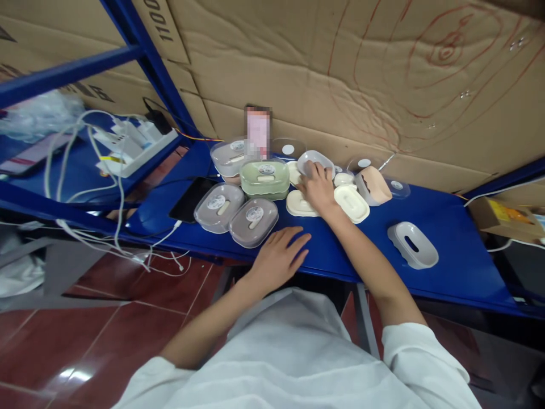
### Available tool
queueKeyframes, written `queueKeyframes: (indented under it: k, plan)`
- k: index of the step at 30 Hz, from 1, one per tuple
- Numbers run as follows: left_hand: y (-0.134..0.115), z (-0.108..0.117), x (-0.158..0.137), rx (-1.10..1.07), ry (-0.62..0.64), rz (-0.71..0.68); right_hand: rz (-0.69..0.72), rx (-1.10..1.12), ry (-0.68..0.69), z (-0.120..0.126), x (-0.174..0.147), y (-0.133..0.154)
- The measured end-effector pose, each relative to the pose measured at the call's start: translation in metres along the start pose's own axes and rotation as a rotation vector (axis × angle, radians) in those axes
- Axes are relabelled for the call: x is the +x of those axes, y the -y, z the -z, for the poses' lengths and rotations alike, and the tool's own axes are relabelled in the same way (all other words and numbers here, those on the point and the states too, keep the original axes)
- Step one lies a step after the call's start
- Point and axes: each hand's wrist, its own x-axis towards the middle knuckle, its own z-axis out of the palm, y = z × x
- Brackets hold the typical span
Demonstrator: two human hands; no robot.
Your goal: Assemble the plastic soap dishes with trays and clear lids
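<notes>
My right hand (317,184) reaches to the back of the blue table, its fingers curled at the near rim of a pale grey oval tray (320,159). Whether it grips the tray or something under the fingers, I cannot tell. Cream oval pieces (351,203) lie around that hand. My left hand (279,255) rests open at the table's front edge, fingers spread, holding nothing. Just beyond it sit two closed grey boxes with clear lids (254,222). A green lidded box (264,179) stands behind them.
A peach piece with a wavy edge (373,186) leans among clear lids at the back. A grey slotted tray (413,245) lies on the right. A phone (258,133) stands against the cardboard wall, and a black tablet (193,199) lies left. White cables (121,199) hang beside a power strip (138,153).
</notes>
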Motion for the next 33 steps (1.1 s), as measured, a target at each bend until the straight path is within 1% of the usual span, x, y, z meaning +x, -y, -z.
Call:
queueKeyframes:
  k: [2, 5, 7, 9, 11, 12, 14, 15, 17, 18, 19, 21, 23, 24, 25, 26, 27, 28, 29, 30, 31, 33]
  plan:
    - [-0.004, -0.016, -0.008, -0.015, 0.035, 0.015, 0.005, -0.022, 0.031, -0.002, 0.004, -0.011]
    - [0.001, -0.026, -0.014, -0.047, 0.033, 0.036, 0.023, -0.019, 0.095, 0.004, 0.002, -0.036]
    - [0.005, -0.026, -0.016, -0.075, 0.008, 0.037, 0.004, 0.001, 0.055, 0.015, -0.011, -0.049]
    - [0.006, -0.023, -0.017, -0.097, -0.039, 0.038, -0.01, 0.065, -0.052, 0.029, -0.035, -0.053]
    - [0.006, -0.02, -0.019, -0.101, -0.102, 0.043, 0.048, 0.193, -0.153, 0.044, -0.071, -0.044]
    - [0.006, -0.019, -0.019, -0.092, -0.13, 0.044, 0.112, 0.278, -0.168, 0.051, -0.091, -0.037]
    - [0.006, -0.018, -0.021, -0.055, -0.151, 0.043, 0.286, 0.441, -0.09, 0.062, -0.131, -0.018]
    - [0.007, -0.018, -0.022, -0.035, -0.134, 0.036, 0.336, 0.488, -0.057, 0.066, -0.148, -0.01]
    - [0.008, -0.019, -0.022, -0.012, -0.06, -0.003, 0.381, 0.571, 0.02, 0.07, -0.169, 0.001]
    - [0.009, -0.02, -0.023, -0.012, -0.019, -0.029, 0.382, 0.604, 0.046, 0.071, -0.172, 0.001]
    - [0.01, -0.021, -0.023, -0.019, 0.013, -0.053, 0.372, 0.627, 0.057, 0.071, -0.168, -0.001]
    - [0.011, -0.024, -0.023, -0.036, 0.031, -0.082, 0.332, 0.631, 0.015, 0.066, -0.144, -0.014]
    - [0.011, -0.026, -0.024, -0.036, 0.011, -0.091, 0.257, 0.568, -0.088, 0.057, -0.101, -0.032]
    - [0.011, -0.028, -0.024, -0.032, -0.004, -0.094, 0.207, 0.526, -0.117, 0.051, -0.076, -0.04]
    - [0.011, -0.029, -0.025, -0.028, -0.017, -0.097, 0.153, 0.473, -0.109, 0.044, -0.051, -0.046]
    - [0.012, -0.029, -0.025, -0.024, -0.027, -0.101, 0.113, 0.413, -0.065, 0.038, -0.028, -0.05]
    - [0.012, -0.03, -0.026, -0.023, -0.033, -0.104, 0.123, 0.37, 0.022, 0.032, -0.008, -0.051]
    - [0.012, -0.03, -0.027, -0.024, -0.037, -0.107, 0.142, 0.359, 0.066, 0.028, 0.006, -0.05]
    - [0.013, -0.03, -0.028, -0.029, -0.04, -0.114, 0.165, 0.349, 0.108, 0.024, 0.014, -0.047]
    - [0.014, -0.03, -0.029, -0.039, -0.047, -0.121, 0.187, 0.349, 0.129, 0.021, 0.015, -0.044]
    - [0.014, -0.029, -0.031, -0.055, -0.066, -0.129, 0.196, 0.348, 0.129, 0.019, 0.011, -0.041]
    - [0.015, -0.028, -0.034, -0.11, -0.142, -0.128, 0.18, 0.347, 0.113, 0.017, -0.014, -0.038]
